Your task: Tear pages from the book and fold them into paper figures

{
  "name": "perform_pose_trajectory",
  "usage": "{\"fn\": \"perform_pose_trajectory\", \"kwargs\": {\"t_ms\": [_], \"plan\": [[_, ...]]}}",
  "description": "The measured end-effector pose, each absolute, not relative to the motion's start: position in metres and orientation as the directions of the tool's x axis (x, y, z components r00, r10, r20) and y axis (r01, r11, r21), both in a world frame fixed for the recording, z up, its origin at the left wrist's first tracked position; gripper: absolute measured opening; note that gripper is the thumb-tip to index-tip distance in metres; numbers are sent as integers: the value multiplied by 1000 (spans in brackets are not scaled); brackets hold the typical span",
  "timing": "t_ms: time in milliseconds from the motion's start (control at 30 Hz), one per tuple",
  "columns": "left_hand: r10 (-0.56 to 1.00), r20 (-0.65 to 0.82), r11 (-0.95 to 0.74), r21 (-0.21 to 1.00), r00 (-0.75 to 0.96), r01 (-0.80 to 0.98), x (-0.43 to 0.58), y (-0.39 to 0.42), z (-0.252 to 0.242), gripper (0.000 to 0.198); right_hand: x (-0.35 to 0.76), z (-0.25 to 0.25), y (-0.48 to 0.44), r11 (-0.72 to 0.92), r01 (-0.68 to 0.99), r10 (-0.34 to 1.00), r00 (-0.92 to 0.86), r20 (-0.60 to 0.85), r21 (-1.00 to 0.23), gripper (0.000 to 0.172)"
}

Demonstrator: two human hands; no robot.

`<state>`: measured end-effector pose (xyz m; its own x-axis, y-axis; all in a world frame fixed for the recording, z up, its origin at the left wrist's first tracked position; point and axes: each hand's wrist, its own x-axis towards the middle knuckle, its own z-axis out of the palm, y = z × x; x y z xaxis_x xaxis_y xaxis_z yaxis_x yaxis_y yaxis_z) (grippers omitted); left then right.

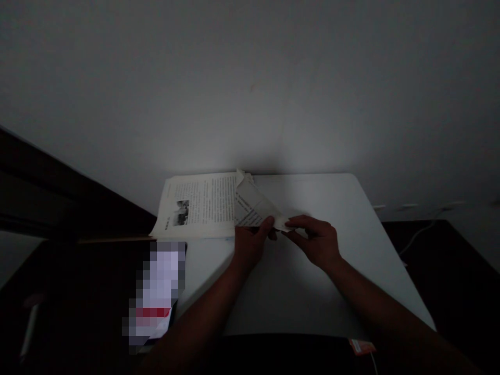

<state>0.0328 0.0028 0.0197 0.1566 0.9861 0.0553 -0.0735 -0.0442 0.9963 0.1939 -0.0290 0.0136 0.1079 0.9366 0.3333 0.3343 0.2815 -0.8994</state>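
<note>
A folded sheet of printed paper (250, 203) is held between my two hands over the middle of the white table. My left hand (252, 242) grips its lower edge, thumb on top and fingers underneath. At the paper's narrow right end, my right hand (318, 239) pinches the tip between thumb and forefinger. Behind the paper's left side lies an open book (203, 203) with printed text and a small dark picture. The paper covers part of the book's right edge.
The white table (332, 198) stands against a pale wall (250, 104). A lit phone (160, 291), blurred out, is at the table's left edge. An orange packet (362, 347) shows at the front edge, and a white cable (420, 237) hangs on the right.
</note>
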Motion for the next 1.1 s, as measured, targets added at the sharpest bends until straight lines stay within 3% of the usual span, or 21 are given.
{"fn": "perform_pose_trajectory", "kwargs": {"t_ms": [267,400,700,900,1100], "plan": [[994,35,-42,997,102,69,34,-3,26,33,181,15,-27,28,-51,969,245,15,-998,16],[994,22,-40,985,110,165,33,-6,25,34,180,10,-26,19,-171,974,227,-21,-985,15],[995,-15,-1,986,100,164,33,-7,27,32,177,12,-28,55,-241,965,261,-10,-969,17],[982,-36,39,999,183,-14,39,-5,20,24,180,9,-26,44,-354,977,212,-34,-934,29],[986,15,-9,999,166,-40,37,-3,18,22,181,5,-26,-2,-318,985,161,-57,-948,21]]}}
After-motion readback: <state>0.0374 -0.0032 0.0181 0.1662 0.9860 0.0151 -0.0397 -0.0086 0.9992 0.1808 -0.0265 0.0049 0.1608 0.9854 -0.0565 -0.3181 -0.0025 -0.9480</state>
